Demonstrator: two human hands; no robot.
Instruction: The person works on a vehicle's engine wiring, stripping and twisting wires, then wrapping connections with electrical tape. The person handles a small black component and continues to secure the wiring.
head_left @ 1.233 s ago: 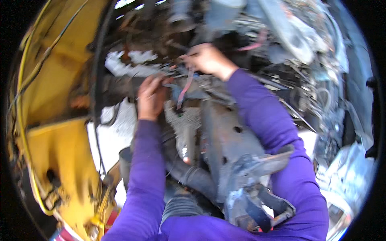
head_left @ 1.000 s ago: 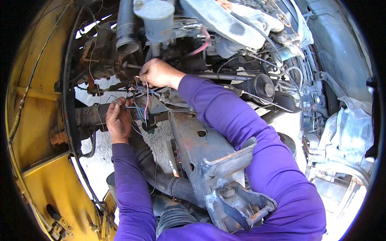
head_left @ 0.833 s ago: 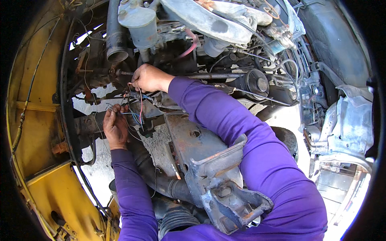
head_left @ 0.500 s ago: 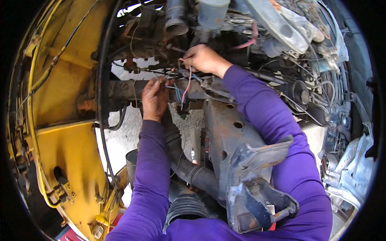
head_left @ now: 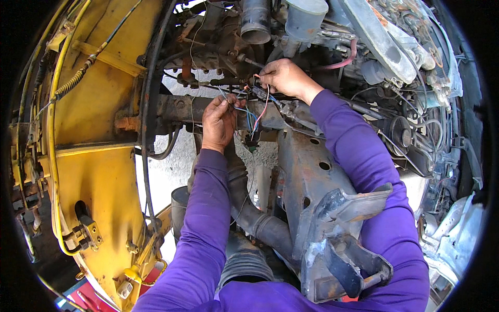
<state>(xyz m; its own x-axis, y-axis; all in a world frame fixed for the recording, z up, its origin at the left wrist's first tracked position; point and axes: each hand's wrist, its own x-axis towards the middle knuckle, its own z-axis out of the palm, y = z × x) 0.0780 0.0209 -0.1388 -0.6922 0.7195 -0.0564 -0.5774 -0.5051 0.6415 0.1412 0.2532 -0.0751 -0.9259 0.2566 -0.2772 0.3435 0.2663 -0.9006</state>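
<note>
My left hand (head_left: 218, 125) is closed in a pinch on a thin blue wire, whose end sticks up past the thumb and forefinger. To its right, my right hand (head_left: 288, 80) pinches the upper part of a pink wire (head_left: 264, 110), which hangs down in a curve below the fingers. Between the hands, several loose blue wires (head_left: 250, 118) run down beside the pink one. Behind them lies a dark wiring harness (head_left: 258, 92) with small orange bits near it. The fingertips partly hide what each hand grips.
A yellow metal panel (head_left: 99, 182) with a yellow hose (head_left: 52, 151) stands at the left. A grey steel bracket (head_left: 332, 218) juts up below my right arm. Near my left forearm runs a black pipe (head_left: 265, 229). Greasy engine parts (head_left: 400, 132) crowd the right; a dark open pipe (head_left: 255, 26) hangs at the top.
The whole scene has shifted right in the view. In my left hand, the blue wire's end now points upward instead of to the right. My right hand still pinches the pink wire.
</note>
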